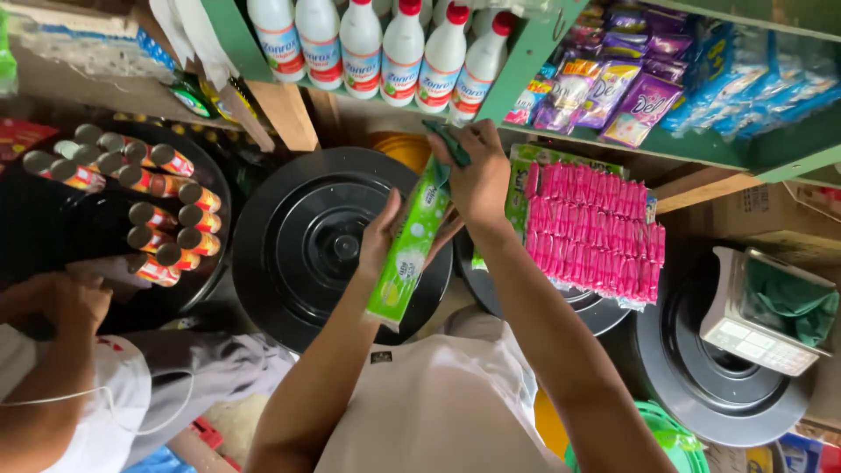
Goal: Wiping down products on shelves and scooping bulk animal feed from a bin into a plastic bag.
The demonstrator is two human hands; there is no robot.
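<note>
- The left hand (378, 235) reaches up from six o'clock, forearm stretched, fingers wrapped around the middle of a green sachet strip (408, 250) that hangs at the centre of the view.
- The right hand (477, 175) rises from five o'clock, fingers closed on a dark green cloth (448, 144) at the strip's top end.
- Behind the strip lies one black round lid (302, 245), towards nine o'clock.
- At three o'clock, one block of pink sachets (596, 232) rests on another lid.
- Six white bottles (403, 52) with red caps stand on the shelf at twelve o'clock.
- Another person's hand (61, 302) sits at eight o'clock, beside stacked cans (153, 210) too bunched to count.
</note>
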